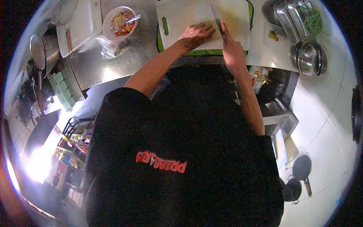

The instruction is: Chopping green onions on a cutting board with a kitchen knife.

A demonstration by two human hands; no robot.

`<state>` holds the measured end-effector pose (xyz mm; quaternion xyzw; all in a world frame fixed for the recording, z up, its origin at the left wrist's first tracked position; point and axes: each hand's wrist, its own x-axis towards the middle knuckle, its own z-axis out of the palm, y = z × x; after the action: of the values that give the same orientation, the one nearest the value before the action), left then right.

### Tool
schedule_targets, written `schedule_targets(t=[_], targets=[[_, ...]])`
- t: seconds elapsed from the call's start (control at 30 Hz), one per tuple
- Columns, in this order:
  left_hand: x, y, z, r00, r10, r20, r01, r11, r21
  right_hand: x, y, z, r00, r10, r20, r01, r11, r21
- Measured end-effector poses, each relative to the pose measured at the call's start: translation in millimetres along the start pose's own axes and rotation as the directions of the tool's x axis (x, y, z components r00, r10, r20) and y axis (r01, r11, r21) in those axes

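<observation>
My right hand (233,53) is closed around the handle of a kitchen knife (217,17), its blade pointing away from me and slightly left. The knife is over the right half of a white cutting board (181,22), which lies on a green board (196,52) that shows along the edges. My left hand (197,33) rests palm down on the white board, left of the knife, with its fingers stretched out. No food can be made out under it. A small dark green and yellow scrap (273,36) lies on the metal counter to the right.
Left of the boards stands a white bowl (106,29) of chopped red and pale food with a spoon (134,18). A clear plastic bag (111,50) lies beside it. Metal bowls (308,60), metal trays (287,20) and green herbs (313,22) are at the right. Pans (302,167) hang lower right.
</observation>
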<state>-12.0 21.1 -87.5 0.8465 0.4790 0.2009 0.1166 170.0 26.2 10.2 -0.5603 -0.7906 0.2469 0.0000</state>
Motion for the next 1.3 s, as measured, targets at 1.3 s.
schedule_targets(t=[1.3], targets=[[10.8,10.3,-12.5,0.992,-0.013,-0.127,0.009,0.999,-0.032,-0.8,-0.4,30.3,0.992,0.046,-0.119,-0.040,0.998,0.050]])
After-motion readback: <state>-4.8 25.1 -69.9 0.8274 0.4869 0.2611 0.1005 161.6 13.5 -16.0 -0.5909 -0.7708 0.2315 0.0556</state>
